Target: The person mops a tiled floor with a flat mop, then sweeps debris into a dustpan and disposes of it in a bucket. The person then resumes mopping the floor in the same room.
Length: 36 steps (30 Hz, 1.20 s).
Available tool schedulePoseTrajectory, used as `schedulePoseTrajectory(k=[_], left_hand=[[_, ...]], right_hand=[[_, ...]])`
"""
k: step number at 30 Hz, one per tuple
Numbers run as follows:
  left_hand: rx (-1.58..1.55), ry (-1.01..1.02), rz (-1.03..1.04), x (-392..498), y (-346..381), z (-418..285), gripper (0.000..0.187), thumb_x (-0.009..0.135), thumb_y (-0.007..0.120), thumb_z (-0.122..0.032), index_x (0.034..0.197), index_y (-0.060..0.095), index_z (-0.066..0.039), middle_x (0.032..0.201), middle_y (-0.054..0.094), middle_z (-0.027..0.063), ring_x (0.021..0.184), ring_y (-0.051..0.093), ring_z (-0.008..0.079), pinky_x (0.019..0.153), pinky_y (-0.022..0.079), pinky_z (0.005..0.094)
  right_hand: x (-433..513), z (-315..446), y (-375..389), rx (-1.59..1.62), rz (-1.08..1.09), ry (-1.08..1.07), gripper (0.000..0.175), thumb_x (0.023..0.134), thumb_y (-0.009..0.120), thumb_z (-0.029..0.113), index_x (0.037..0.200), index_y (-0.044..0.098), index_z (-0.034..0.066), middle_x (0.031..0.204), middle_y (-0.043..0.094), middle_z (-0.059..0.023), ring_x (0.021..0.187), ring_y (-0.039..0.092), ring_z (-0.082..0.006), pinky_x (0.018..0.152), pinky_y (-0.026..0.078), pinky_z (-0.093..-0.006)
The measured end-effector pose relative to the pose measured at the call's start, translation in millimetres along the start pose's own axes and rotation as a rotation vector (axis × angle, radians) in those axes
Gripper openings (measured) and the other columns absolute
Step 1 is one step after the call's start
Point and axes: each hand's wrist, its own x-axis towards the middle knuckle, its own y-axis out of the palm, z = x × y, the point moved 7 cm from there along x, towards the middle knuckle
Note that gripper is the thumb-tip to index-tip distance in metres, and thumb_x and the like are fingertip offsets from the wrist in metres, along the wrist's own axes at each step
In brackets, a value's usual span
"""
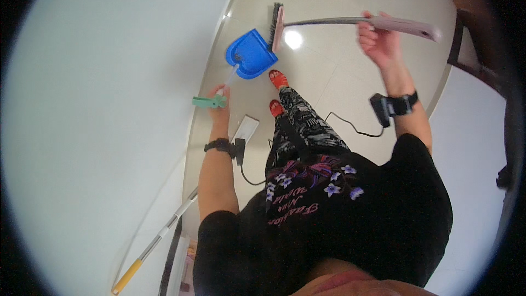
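In my left hand (222, 107) is the upper part of a white dustpan handle, topped by a green clip (208, 102). The blue dustpan (251, 55) at its lower end rests on the floor, with some dark debris (238, 55) inside near the handle. My right hand (380, 43) grips the grey-pink handle (404, 26) of a broom. Its pink head (279, 28) with dark bristles (274, 24) is at the dustpan's open edge; whether the two touch I cannot tell.
A white wall (123, 90) runs along the left side. Against it leans a pole with a yellow grip (127, 277), and a flat white mop head (245, 128) lies behind my left wrist. My feet in red sandals (278, 79) stand close to the dustpan. Dark furniture (472, 41) is at upper right.
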Motion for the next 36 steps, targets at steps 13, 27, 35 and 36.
schedulePoseTrajectory(k=[13, 27, 35, 36], left_hand=[[-0.384, -0.526, -0.242, -19, 44, 99, 0.02, 0.079, 0.057, -0.01, 0.091, 0.047, 0.003, 0.079, 0.056, 0.0143, 0.063, 0.061, 0.0197, 0.058, 0.054, 0.0274], [-0.534, -0.594, -0.413, -87, -94, 56, 0.018, 0.081, 0.057, -0.01, 0.091, 0.044, -0.001, 0.077, 0.056, 0.0121, 0.065, 0.06, 0.0179, 0.062, 0.053, 0.0272], [-0.552, -0.441, -0.332, -86, -110, 42, 0.019, 0.08, 0.057, -0.013, 0.09, 0.049, 0.002, 0.08, 0.056, 0.0113, 0.067, 0.059, 0.0162, 0.062, 0.052, 0.0243], [-0.516, -0.464, -0.346, -91, -119, 42, 0.02, 0.08, 0.057, -0.013, 0.09, 0.05, 0.002, 0.08, 0.056, 0.0112, 0.067, 0.059, 0.0161, 0.061, 0.052, 0.0241]], right_hand=[[10, 19, -284, 0.286, -0.116, -0.161, 0.034, 0.082, 0.046, 0.007, 0.112, 0.044, -0.0079, 0.103, 0.052, -0.0223, 0.061, 0.05, -0.0126, 0.056, 0.047, -0.0233], [22, -107, -225, -1.001, -0.823, 0.164, 0.054, 0.077, 0.043, 0.005, 0.126, 0.019, 0.0036, 0.076, 0.046, -0.0154, 0.047, 0.049, -0.0233, 0.037, 0.044, -0.0392], [-4, -189, -125, -0.919, -0.705, 0.319, 0.057, 0.079, 0.039, 0.005, 0.13, 0.015, 0.0084, 0.065, 0.045, -0.0109, 0.042, 0.045, -0.0199, 0.035, 0.044, -0.0351], [-22, -198, -111, -0.864, -0.701, 0.346, 0.059, 0.079, 0.04, 0.005, 0.131, 0.014, 0.0095, 0.065, 0.045, -0.0104, 0.042, 0.045, -0.0189, 0.035, 0.043, -0.0337]])
